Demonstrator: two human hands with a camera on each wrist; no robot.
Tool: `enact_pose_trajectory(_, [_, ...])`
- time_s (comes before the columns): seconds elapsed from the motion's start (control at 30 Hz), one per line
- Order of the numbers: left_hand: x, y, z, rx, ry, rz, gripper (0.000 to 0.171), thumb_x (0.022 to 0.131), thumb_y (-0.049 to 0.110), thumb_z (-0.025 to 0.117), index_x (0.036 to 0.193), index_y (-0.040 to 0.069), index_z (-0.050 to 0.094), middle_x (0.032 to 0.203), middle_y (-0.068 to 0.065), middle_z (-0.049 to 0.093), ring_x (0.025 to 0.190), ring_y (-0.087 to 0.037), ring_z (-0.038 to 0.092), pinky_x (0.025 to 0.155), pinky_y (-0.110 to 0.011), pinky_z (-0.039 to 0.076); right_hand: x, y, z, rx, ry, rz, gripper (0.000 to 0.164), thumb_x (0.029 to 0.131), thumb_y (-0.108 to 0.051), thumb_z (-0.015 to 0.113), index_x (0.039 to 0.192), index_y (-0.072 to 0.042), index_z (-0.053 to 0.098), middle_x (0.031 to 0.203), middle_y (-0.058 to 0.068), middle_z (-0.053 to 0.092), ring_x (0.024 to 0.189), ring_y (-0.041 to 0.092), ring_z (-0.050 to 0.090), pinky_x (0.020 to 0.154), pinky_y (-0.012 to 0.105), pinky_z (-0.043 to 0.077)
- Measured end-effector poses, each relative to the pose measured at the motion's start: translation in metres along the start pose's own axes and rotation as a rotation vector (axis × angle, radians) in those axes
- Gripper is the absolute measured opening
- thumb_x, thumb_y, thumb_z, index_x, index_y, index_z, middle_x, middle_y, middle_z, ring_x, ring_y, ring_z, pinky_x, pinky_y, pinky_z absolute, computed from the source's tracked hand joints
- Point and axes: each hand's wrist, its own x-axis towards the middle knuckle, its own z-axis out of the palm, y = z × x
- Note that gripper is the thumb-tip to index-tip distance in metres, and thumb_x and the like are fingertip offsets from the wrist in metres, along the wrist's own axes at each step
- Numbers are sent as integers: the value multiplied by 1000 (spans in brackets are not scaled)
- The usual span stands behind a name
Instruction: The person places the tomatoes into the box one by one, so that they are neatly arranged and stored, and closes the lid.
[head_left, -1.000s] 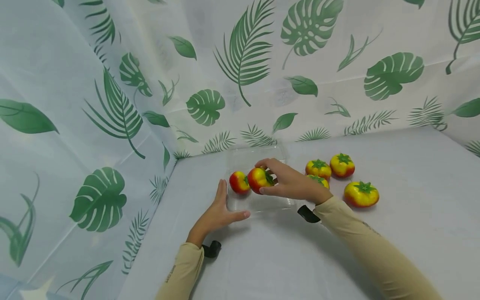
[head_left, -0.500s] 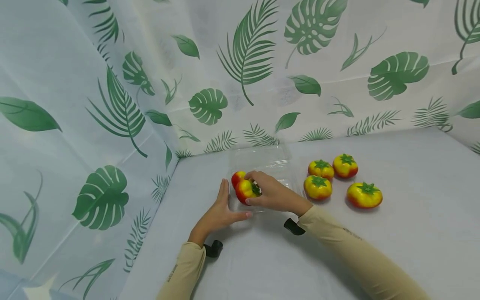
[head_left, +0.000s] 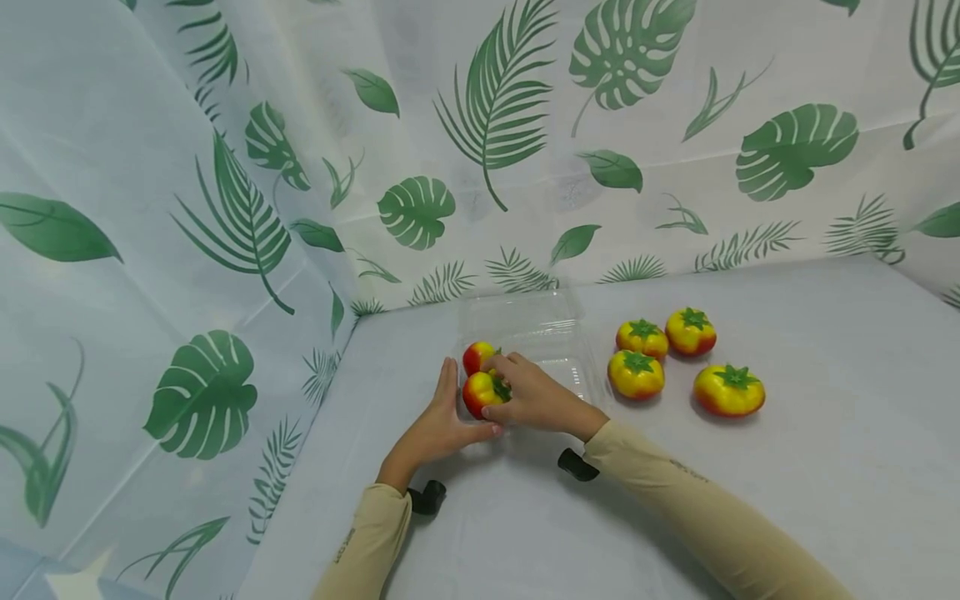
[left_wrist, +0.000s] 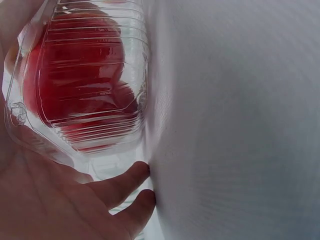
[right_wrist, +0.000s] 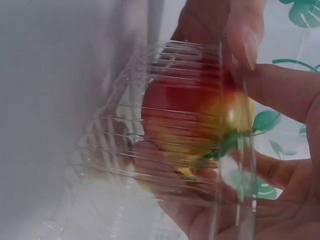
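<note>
A clear hinged plastic box [head_left: 558,367] sits on the table with its lid folded back. My right hand [head_left: 543,398] grips a red-and-yellow persimmon [head_left: 480,393] inside the box's front left corner; the right wrist view shows this persimmon [right_wrist: 190,110] through the ribbed wall, with fingers around it. Just behind lies another persimmon [head_left: 477,357], partly covered by the right fingers. My left hand [head_left: 431,429] rests against the box's left side, fingers straight and thumb stretched along the front. In the left wrist view, red fruit [left_wrist: 82,65] shows through the plastic.
Several more persimmons with green leafy tops, one of them nearest the box [head_left: 636,375], stand on the white table [head_left: 600,533] right of the box. A leaf-printed curtain [head_left: 517,167] rises behind and on the left.
My right hand has carried the persimmon left and toward me, down into the box's front left corner beside the other one. The left hand has stayed at the box's side.
</note>
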Motion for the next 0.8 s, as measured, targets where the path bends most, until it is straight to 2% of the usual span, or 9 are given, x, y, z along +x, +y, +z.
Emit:
enact_pose_trajectory(0.13, [1,0,0,2,-2,-2,142,82,70,82,171,10,-10,177,-8,-17,164,-32,-2,127,-60,15,0,0,2,14,-3,18,50,90,-14,82,134,-3,61,122,12,62,109,27,61,100,45,57])
enact_pose_trajectory(0.37, [1,-1,0,1,0,-5,141,83,69,82,171,10,-11,177,-8,-17,164,-31,-3,127,-60,15,1,1,2,54,-17,-44,45,91,-10,80,130,2,61,124,15,68,111,31,64,102,48,56])
enact_pose_trajectory(0.6, [1,0,1,1,5,-2,140,83,67,83,171,9,-9,178,-10,-16,164,-33,-1,127,-62,16,0,2,0,37,-7,-63,37,95,-11,77,127,2,65,119,14,69,107,30,65,99,47,58])
enact_pose_trajectory(0.8, [0,1,1,-6,4,-8,139,84,65,83,171,10,-10,178,-9,-16,164,-34,-1,127,-62,15,0,1,-1,30,-19,-64,37,96,-11,76,129,2,64,121,14,69,108,30,64,100,48,57])
